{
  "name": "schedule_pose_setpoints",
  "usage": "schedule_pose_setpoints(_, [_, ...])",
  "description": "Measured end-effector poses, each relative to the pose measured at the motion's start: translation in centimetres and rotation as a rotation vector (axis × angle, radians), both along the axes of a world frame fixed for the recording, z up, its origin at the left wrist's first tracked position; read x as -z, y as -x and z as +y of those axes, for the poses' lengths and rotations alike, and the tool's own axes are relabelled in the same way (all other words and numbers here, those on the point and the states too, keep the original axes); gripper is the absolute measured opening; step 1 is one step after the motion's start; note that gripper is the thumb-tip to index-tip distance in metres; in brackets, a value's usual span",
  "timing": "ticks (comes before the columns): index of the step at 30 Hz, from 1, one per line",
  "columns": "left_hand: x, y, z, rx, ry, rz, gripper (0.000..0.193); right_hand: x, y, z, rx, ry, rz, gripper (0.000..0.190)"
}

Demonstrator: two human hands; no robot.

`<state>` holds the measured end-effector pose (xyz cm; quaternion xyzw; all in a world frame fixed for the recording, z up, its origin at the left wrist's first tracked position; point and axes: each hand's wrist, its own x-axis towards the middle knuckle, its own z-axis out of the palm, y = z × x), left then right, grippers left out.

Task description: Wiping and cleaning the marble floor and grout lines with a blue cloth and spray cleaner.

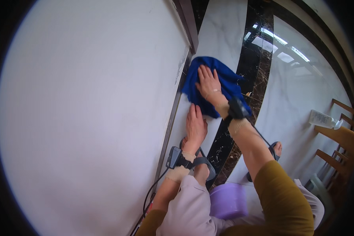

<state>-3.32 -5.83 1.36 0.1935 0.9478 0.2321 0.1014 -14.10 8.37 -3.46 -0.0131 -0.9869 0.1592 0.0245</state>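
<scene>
A blue cloth (224, 72) lies spread on the glossy tiled floor, its left edge against the base of the white wall. My right hand (209, 82) rests palm down on the cloth, fingers slightly spread and pointing away from me. Just below the cloth's near edge is my left hand (195, 125), back up, fingers extended and thumb a little apart, with nothing seen in it. Whether its fingertips touch the cloth, I cannot tell. Both wrists bear strapped dark devices with cables over light cuffs.
The white wall (91, 103) fills the left side, meeting a dark door frame (187, 23). Behind my legs stands a purple bucket (228, 200). At right, a white plastic bottle (321, 119) lies by a wooden chair (339, 137). A dark stone band (250, 62) crosses the floor.
</scene>
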Motion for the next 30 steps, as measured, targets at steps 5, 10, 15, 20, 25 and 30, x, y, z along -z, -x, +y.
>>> schedule_pose_setpoints(5, [-1.8, 0.8, 0.2, -0.025, -0.082, 0.017, 0.062, 0.0, 5.8, 1.8, 0.104, -0.047, 0.146, 0.057])
schedule_pose_setpoints(10, [-1.2, 0.0, -0.8, -0.08, -0.009, -0.052, 0.054, -1.1, -1.1, -1.3, -0.358, 0.034, 0.157, 0.05])
schedule_pose_setpoints(15, [-1.0, -1.4, -1.6, -0.001, 0.038, -0.082, 0.043, -0.7, -5.6, -0.2, -0.36, 0.088, 0.074, 0.056])
schedule_pose_setpoints(20, [-0.8, -1.1, -2.0, -0.01, -0.014, -0.032, 0.04, 0.2, 4.4, 5.6, 0.124, -0.001, 0.12, 0.053])
schedule_pose_setpoints(25, [-1.3, -1.5, -1.4, 0.003, -0.062, -0.19, 0.035, 1.1, 10.8, 6.9, 0.196, -0.028, 0.047, 0.057])
schedule_pose_setpoints(30, [-1.3, -1.4, -3.5, -0.032, -0.002, -0.099, 0.027, 1.2, 4.4, 0.6, -0.032, 0.036, 0.141, 0.055])
